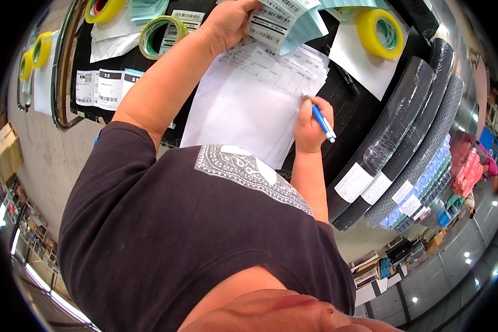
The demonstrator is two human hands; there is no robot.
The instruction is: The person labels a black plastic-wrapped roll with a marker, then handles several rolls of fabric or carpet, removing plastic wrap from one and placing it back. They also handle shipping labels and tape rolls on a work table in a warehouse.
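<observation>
My right hand (312,124) grips a blue-and-white pen (322,122), its tip at the lower edge of a stack of printed forms (276,72). Under those forms spread large white sheets of paper (232,116) on the black table. My left hand (231,23) is up at the far side, closed at the edge of a strip of barcode labels (271,27). The label strip curls over the top of the forms and shows a pale blue back. Part of the left hand's fingers is cut off by the upper edge.
A green-yellow tape roll (161,37) lies left of my left arm, near more labels (108,88). At the far right a yellow tape roll (380,33) rests on white paper. Long plastic-wrapped black rolls (384,127) line the right side. Another person (488,163) is far right.
</observation>
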